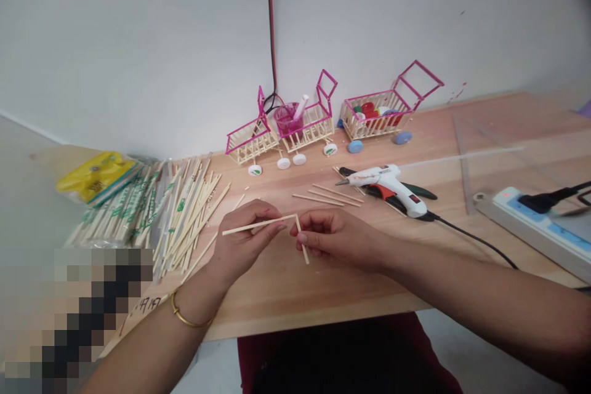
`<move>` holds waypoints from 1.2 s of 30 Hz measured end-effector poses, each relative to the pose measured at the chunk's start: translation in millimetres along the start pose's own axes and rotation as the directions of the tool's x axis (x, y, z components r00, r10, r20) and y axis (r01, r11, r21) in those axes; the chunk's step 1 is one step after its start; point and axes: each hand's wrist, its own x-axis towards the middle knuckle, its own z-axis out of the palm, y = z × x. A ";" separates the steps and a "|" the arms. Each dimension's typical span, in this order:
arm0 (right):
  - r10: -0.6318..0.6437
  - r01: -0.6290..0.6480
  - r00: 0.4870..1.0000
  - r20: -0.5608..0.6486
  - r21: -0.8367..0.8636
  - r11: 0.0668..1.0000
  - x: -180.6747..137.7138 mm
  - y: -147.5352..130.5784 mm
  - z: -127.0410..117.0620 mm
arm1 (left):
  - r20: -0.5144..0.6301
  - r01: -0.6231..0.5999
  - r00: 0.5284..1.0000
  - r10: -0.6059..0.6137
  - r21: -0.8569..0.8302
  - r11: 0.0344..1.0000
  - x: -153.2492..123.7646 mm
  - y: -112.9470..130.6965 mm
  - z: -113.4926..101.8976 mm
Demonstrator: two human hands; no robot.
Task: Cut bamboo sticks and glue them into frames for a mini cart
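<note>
My left hand pinches a long pale wooden stick between thumb and fingers. A shorter wooden stick is pinched in my right hand. The two sticks meet at their far ends, forming a corner between my hands, above the table. Whether they are glued there I cannot tell. Several loose sticks lie just beyond my right hand. Near them a white hot glue gun rests on its side, its nozzle pointing left, over dark-handled pliers.
Three small stick carts stand along the wall: a left cart, a middle cart holding a pink cup, and a right cart with bottle caps. Bagged sticks are at left. A power strip and glue gun cord are at right.
</note>
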 end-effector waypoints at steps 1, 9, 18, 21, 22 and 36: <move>-0.003 0.003 1.000 -0.001 -0.004 1.000 -0.2 -0.4 -0.1 | -0.007 0.002 1.000 -0.002 -0.005 1.000 0.0 -0.3 0.6; -0.007 0.007 1.000 0.001 -0.036 0.999 0.2 -2.3 0.1 | -0.063 0.010 0.998 -0.016 -0.086 0.996 1.1 0.3 4.0; -0.007 0.007 1.000 -0.004 -0.056 0.998 1.2 -1.9 -0.7 | -0.060 0.035 0.997 -0.045 -0.152 0.988 0.9 2.1 6.2; -0.007 0.006 1.000 -0.012 -0.075 0.997 1.2 -3.7 -0.3 | -0.060 0.024 0.998 -0.034 -0.155 0.988 0.8 1.0 6.8; -0.004 0.003 1.000 -0.013 -0.082 0.997 1.2 -4.4 -0.1 | -0.058 0.020 0.998 -0.030 -0.156 0.988 0.9 0.7 6.9; -0.033 0.030 0.999 -0.018 -0.166 0.986 0.1 -5.7 -0.5 | -0.057 0.024 0.998 -0.032 -0.140 0.990 1.1 -0.1 7.3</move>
